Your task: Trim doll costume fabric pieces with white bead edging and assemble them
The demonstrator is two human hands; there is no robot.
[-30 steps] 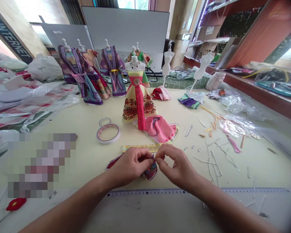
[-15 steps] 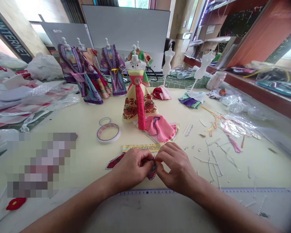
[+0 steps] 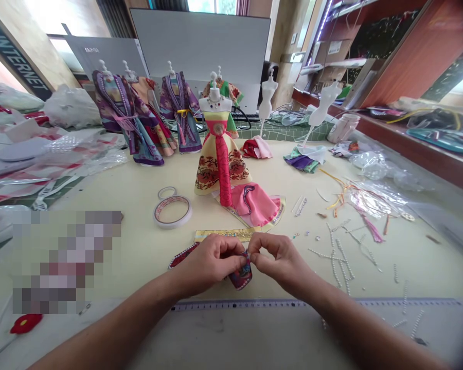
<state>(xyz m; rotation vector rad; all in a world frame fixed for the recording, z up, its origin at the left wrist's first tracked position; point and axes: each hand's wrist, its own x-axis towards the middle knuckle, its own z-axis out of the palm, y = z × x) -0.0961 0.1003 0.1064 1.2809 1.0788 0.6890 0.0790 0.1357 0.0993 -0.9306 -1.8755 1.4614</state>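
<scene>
My left hand is closed on a dark red patterned fabric strip edged with small white beads. Its pointed end shows to the left of the hand, lying on the table, while the other end hangs below my thumb. Just to the right, my right hand is pinched at the edge of the strip; whatever is between its fingertips is too small to make out. Behind both hands lies a yellow band with rows of gems. Beyond it, pink fabric spreads at the foot of a dressed doll form.
A tape roll lies left of centre. Bead chains are scattered at right, near cords and a plastic bag. A ruler runs along the front. Doll forms in purple robes and bare white forms stand behind.
My right hand has lowered its raised fingers and tightened into a pinch, shifting slightly right. More of the strip's hanging end now shows below my left thumb.
</scene>
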